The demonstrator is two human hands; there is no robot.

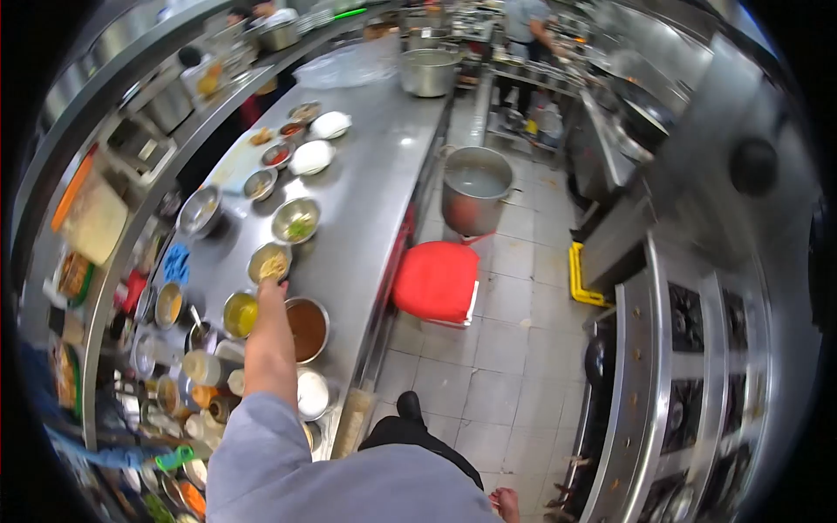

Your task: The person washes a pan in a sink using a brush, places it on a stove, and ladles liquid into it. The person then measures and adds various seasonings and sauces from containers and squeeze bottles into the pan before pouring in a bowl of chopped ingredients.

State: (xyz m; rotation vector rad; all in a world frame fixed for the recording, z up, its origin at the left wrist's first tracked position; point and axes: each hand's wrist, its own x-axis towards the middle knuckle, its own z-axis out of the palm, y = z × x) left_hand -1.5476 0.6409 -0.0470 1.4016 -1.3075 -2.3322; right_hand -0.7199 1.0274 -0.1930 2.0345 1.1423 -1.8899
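One arm in a light grey sleeve reaches over the steel counter; its hand, my left hand (275, 281), is at a metal bowl (258, 255) holding pale yellow food. The fingers are closed at that food. Just beyond is a bowl with chopped greens (297, 228). Nearer me are a bowl of yellow liquid (237, 317) and a larger bowl of brown sauce (309, 331). My right hand (505, 501) hangs low by my body at the bottom edge, its fingers curled; what it holds, if anything, is hidden.
A red-topped stool (438, 281) and a large pot (476, 192) stand on the tiled floor beside the counter (370, 174). Stove burners (686, 318) line the right side. Another person (528, 26) stands at the far end. Squeeze bottles (202, 368) crowd the near left.
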